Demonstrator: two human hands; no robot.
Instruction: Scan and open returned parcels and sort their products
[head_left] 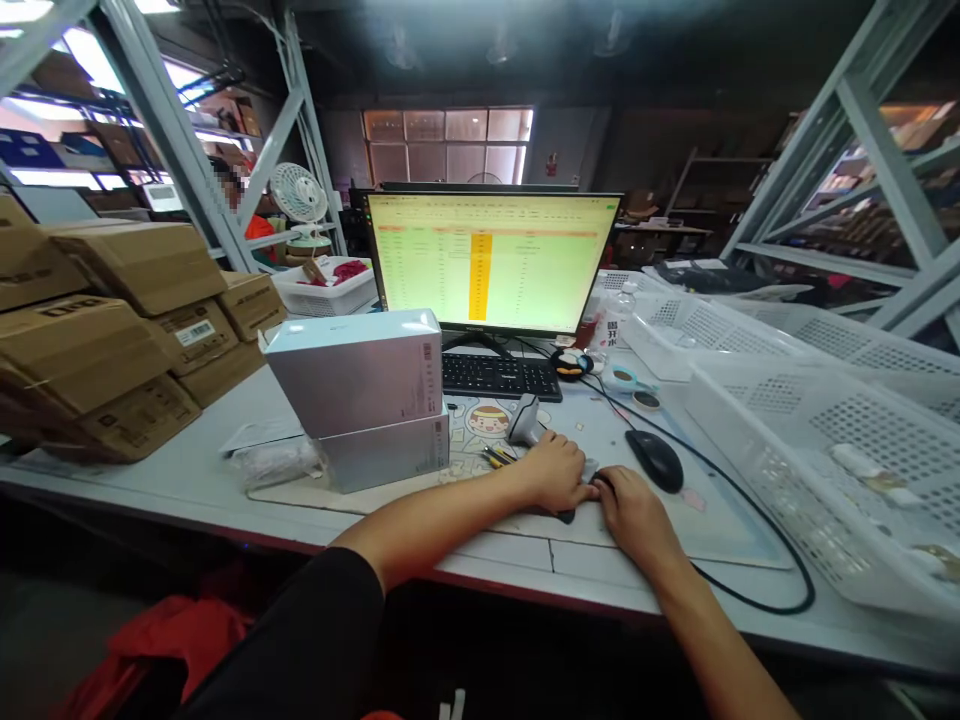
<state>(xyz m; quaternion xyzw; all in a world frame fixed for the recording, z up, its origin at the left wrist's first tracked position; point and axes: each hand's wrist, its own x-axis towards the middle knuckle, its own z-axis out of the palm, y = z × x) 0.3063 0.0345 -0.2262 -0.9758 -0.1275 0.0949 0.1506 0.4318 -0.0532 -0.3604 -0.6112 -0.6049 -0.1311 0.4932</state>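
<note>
In the head view, the only one here, a person is at the bench (199, 460) with both arms out over the mat (720, 520). The left grip (555, 470) has bent fingers, and the gray scanner (521, 420) sticks out just past it, toward the keyboard (499, 372). The left grip covers the rest, so I can't tell if it is closed around the scanner's handle or only lies on top.

The right grip (634, 510) is beside it, fingers curled in, and the two touch or almost touch. A small gray and dark bit shows between them. I can't tell if the right grip pinches it, or what it is.

To do this well, I think both grips should stay low and soft, with small finger moves. It is good to keep the left one steady while the right one does the fine work. The yellow tools (497, 456) lie near the left grip, so that side needs care. The mouse (654, 460) is just beyond the right grip, and the cord (807, 580) loops around past it, so a wide elbow could snag. The white boxes (356, 375) stand stacked by the left arm; a bump could tip the top one.
</note>
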